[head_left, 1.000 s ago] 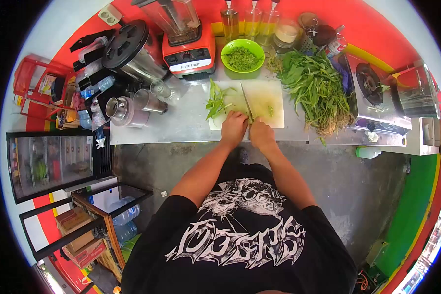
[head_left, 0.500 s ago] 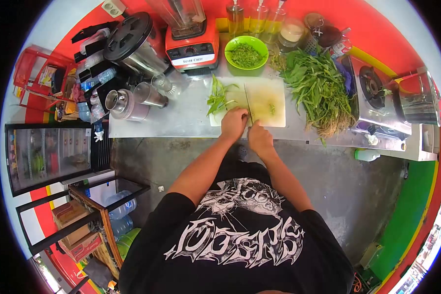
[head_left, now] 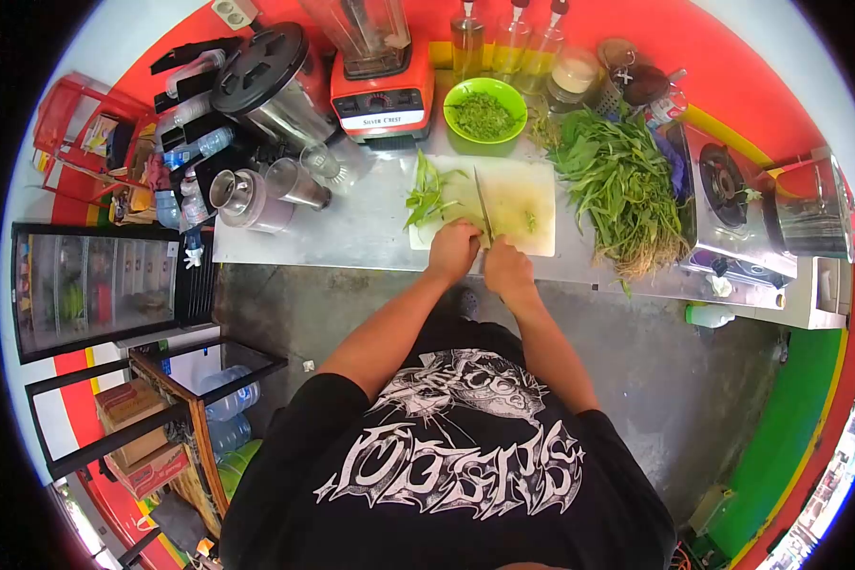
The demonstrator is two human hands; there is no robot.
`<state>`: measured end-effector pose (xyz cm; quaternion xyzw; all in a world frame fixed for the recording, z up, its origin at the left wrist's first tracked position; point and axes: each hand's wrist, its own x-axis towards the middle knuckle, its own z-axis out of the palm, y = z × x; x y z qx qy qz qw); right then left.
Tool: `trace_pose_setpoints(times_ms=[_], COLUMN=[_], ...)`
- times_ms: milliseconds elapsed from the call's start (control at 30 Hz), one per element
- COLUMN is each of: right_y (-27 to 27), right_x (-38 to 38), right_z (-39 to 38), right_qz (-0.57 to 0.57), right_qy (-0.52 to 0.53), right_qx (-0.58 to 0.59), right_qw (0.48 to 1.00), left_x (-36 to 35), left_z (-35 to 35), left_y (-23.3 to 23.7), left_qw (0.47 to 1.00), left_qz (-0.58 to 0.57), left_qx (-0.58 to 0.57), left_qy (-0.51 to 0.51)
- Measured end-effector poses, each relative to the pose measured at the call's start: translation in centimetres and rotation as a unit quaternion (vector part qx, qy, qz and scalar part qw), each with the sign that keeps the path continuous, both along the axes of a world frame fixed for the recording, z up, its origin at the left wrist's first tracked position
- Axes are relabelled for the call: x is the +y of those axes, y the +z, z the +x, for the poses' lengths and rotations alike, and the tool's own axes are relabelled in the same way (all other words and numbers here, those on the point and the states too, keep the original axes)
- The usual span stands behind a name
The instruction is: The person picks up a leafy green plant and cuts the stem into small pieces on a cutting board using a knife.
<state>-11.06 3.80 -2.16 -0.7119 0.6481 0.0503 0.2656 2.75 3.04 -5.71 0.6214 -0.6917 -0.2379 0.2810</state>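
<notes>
**Scarcely a shift at the knife (head_left: 483, 201)**

Over the last second, little changed but the view, which tilted slightly with the head. The right hand (head_left: 509, 268) stayed closed around the knife's handle, and the blade still pointed away from the body across the board (head_left: 540, 185). The left hand (head_left: 454, 250) kept its place just left of the blade, fingers curled down; whether they pinched any stems could not be told, as the hand hid what lay under it.

The greens (head_left: 427, 193) lay at the board's left side, whole leaves reaching past its edge, and a few cut bits (head_left: 530, 222) sat right of the blade. With both piles much the same, the cutting seemed no further along. Beyond the board, the bowl (head_left: 520, 111) held chopped leaves (head_left: 482, 116); the rooted bunch (head_left: 622, 185) rested to the right.
</notes>
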Motion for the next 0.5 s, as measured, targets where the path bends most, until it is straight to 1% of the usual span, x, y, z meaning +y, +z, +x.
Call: trace_pose_setpoints(times_ms=[33, 133, 167, 233, 267, 367, 433, 467, 500], right_y=[0.1, -1.3, -1.7, -1.7, -1.7, -1.5, -2.2, -2.4, -2.1], right_x=[0.2, 0.7, 0.5, -0.4, -0.5, -0.3, 0.2, 0.0, -0.4], right_z=[0.1, 0.6, 0.4, 0.2, 0.1, 0.6, 0.8, 0.7, 0.7], right_qz=[0.006, 0.013, 0.013, -0.017, -0.019, 0.002, -0.001, -0.001, -0.003], right_qy=[-0.005, -0.027, -0.029, 0.005, 0.005, -0.004, -0.033, -0.035, -0.014], right_qx=[0.004, -0.003, -0.002, 0.005, 0.006, -0.005, -0.022, -0.019, -0.01], right_qw=[1.0, 1.0, 0.999, 1.0, 1.0, 1.0, 0.999, 0.999, 1.0], left_x=[0.0, -0.1, -0.1, -0.4, -0.3, -0.4, -0.5, -0.5, -0.5], left_z=[0.3, 0.4, 0.3, 0.5, 0.5, 0.6, 0.7, 0.5, 0.4], left_y=[-0.2, -0.3, -0.2, -0.4, -0.4, -0.7, -0.6, -0.5, -0.4], left_qw=[0.999, 0.998, 0.998, 0.999, 0.999, 0.998, 0.998, 0.998, 0.998], left_qz=[-0.02, -0.037, -0.036, -0.022, -0.009, -0.023, -0.01, -0.011, -0.012], left_qx=[0.029, 0.049, 0.051, 0.043, 0.051, 0.062, 0.06, 0.054, 0.048], left_qy=[0.004, 0.008, 0.006, 0.002, 0.006, 0.025, 0.016, 0.023, 0.031])
